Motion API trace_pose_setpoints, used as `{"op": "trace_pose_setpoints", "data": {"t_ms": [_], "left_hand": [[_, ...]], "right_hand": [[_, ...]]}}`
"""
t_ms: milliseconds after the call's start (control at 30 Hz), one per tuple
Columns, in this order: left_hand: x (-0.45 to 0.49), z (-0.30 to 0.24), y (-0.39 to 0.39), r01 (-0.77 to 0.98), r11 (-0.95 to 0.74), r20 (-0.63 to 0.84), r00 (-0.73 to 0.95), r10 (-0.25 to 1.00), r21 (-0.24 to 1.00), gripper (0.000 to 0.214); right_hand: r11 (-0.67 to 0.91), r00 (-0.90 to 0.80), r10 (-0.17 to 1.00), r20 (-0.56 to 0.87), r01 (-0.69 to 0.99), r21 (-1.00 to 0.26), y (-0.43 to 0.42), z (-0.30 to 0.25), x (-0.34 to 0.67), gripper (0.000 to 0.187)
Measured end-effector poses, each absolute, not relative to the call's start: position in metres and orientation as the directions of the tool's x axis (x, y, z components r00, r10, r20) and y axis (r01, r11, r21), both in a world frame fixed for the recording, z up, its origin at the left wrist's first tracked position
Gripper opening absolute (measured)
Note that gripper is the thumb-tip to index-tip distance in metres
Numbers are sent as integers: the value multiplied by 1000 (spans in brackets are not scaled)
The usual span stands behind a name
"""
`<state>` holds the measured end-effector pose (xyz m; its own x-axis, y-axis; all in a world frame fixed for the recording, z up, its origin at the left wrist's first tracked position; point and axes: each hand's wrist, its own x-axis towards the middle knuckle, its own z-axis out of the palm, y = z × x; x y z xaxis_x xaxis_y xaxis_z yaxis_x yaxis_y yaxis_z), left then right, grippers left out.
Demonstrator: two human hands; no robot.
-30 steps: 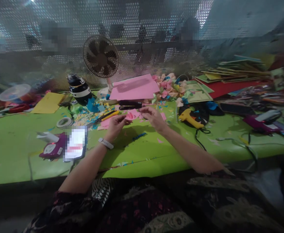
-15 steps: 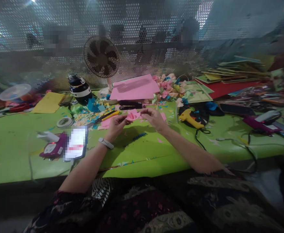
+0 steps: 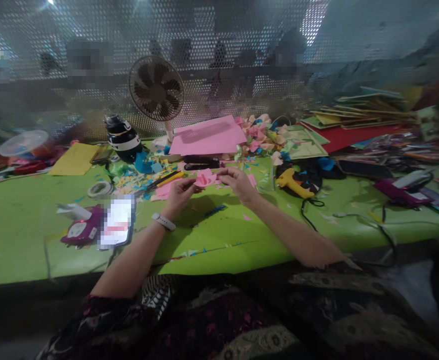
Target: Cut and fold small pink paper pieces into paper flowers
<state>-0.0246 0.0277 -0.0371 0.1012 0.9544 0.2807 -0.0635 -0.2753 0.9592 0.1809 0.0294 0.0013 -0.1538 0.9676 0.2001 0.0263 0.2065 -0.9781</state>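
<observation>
Between my two hands, above the green table (image 3: 189, 237), is a pink paper flower (image 3: 205, 178) with curled petals. My left hand (image 3: 181, 194), with a white band on its wrist, pinches the flower's left edge. On the other side, my right hand (image 3: 239, 183) grips the right edge between thumb and fingers. Just behind the flower lies a black stapler (image 3: 201, 163). Scissors with yellow and black handles (image 3: 170, 178) rest on pink paper left of the flower. A small blue strip (image 3: 215, 210) lies on the table below my hands.
A yellow glue gun (image 3: 295, 184) with a black cord lies to the right. Behind are a pink sheet (image 3: 208, 137), a heap of paper flowers (image 3: 262, 132) and a fan (image 3: 156, 89). Left are a phone (image 3: 116, 221), a tape roll (image 3: 99, 189) and a black bottle (image 3: 122, 137).
</observation>
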Motion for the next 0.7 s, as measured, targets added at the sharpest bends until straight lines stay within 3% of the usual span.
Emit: {"op": "trace_pose_setpoints", "data": {"t_ms": [700], "left_hand": [[-28,-45,32,19,-344,339,135,931,939,33]], "right_hand": [[236,-183,958,222,63,-970,31,-2,182,16]]}}
